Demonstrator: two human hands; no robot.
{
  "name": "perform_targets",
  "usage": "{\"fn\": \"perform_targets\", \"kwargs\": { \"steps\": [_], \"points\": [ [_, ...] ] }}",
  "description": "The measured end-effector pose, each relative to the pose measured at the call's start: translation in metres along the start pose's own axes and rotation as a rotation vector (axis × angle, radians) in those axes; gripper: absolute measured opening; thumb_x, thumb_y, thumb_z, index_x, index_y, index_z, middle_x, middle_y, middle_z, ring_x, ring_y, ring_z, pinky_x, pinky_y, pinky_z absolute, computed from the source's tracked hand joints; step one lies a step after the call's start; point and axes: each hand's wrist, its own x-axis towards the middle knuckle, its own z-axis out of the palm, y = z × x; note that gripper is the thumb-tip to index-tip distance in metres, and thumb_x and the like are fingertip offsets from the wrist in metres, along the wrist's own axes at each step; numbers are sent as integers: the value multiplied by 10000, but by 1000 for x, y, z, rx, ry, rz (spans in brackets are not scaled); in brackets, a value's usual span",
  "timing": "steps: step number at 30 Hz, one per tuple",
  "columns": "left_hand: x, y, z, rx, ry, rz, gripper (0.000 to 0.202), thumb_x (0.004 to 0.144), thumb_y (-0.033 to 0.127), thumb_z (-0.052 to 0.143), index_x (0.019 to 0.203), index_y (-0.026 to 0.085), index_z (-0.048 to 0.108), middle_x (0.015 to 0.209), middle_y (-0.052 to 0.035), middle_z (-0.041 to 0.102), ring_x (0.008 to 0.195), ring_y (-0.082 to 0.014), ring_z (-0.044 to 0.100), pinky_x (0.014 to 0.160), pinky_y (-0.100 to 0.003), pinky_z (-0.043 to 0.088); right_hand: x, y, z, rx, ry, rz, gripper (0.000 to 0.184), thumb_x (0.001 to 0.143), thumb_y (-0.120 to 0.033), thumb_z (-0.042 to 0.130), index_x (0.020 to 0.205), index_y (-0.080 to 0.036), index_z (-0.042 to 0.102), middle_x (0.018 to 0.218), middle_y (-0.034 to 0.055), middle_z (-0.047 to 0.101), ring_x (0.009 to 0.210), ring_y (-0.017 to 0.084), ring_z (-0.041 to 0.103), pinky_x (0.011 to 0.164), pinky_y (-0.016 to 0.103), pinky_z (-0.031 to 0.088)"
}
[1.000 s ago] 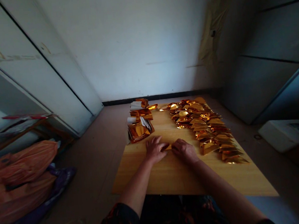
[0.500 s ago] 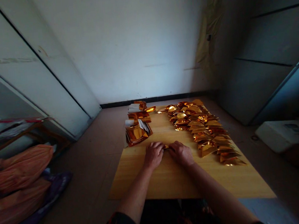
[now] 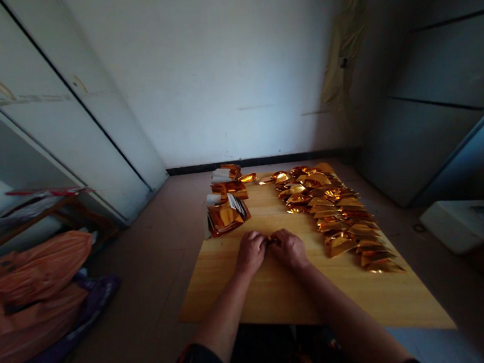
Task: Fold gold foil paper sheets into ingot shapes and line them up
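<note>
"What do the hands have?"

"A small gold foil piece (image 3: 273,241), mostly hidden, pinched at its two sides. The left hand (image 3: 250,253) and right hand (image 3: 289,249) are both closed on it, almost touching."

"Where is it?"

"Over the middle of a wooden board (image 3: 363,306), near its far half."

"What's around?"

"Folded foil triangles (image 3: 333,207) in a long heap to the right, foil packets (image 3: 227,216) piled to the left."

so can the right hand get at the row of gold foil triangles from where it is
Probably yes: the right hand sits close to the row of gold foil triangles, with only bare wooden board between them. It would likely first have to let go of the small gold foil piece it pinches with the left hand.
</note>
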Motion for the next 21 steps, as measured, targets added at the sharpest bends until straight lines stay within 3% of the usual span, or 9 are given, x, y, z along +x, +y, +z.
{"fn": "perform_targets", "kwargs": {
  "steps": [9, 21],
  "points": [
    [3, 0, 4, -10, 18, -10, 205, 864, 136, 473, 887, 187, 670, 892, -52, 628, 908, -166, 540, 831, -277, 436, 5, -2, 1, -44, -42, 65, 205, 776, -221, 524, 946, -243, 638, 919, 15, 695, 800, 158, 622, 679, 222, 377],
    [4, 3, 9, -105, 139, 101, 197, 850, 105, 468, 843, 173, 652, 863, -59, 627, 883, -173, 538, 806, -284, 450, 3, 5, 8, 53, 74, 61, 168, 785, -233, 498, 867, -227, 645, 810, 15, 697, 705, 140, 611, 622, 202, 366]
  ]
}}
